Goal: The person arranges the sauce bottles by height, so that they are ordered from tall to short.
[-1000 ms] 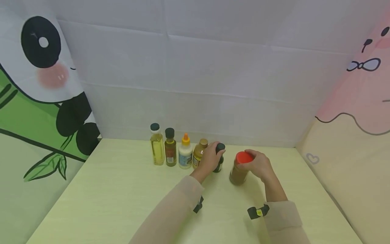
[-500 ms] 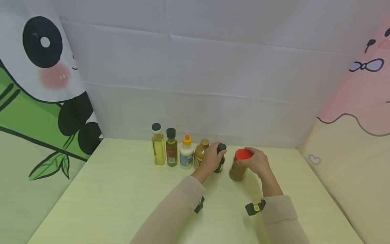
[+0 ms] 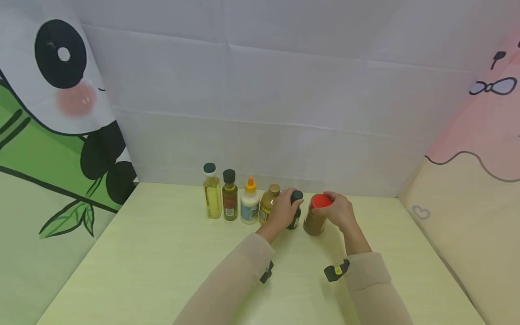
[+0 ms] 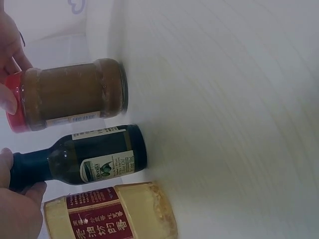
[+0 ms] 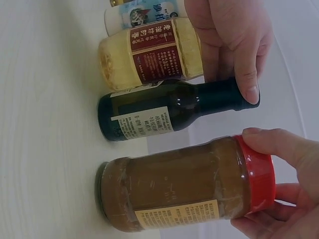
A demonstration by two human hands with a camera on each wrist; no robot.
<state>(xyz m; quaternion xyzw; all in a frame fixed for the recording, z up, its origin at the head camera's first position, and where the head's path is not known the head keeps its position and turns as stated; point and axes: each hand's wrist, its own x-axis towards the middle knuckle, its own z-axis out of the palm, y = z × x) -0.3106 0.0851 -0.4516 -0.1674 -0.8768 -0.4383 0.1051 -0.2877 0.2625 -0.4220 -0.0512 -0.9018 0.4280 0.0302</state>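
My left hand [image 3: 280, 211] grips the neck of a dark green olive oil bottle [image 4: 107, 158], which stands upright on the table. To its right, my right hand [image 3: 341, 212] holds a brown-filled jar [image 5: 174, 184] by its red lid [image 3: 321, 201], thumb on one side and fingers on the other. A narrow gap separates jar and bottle in the right wrist view. On the bottle's left is an oil bottle with a dark red label [image 5: 152, 52], partly hidden behind my left hand in the head view.
Further left in the row stand a white bottle with an orange tip [image 3: 249, 203], a dark-capped brown-green bottle [image 3: 229, 198] and a tall clear bottle of yellow oil [image 3: 212, 194]. A white cloth wall [image 3: 260, 149] rises behind the pale table [image 3: 162, 262].
My right hand has moved the jar slightly back and left, closer to the olive oil bottle. The left hand keeps its grip on the bottle neck. The view has shifted a little.
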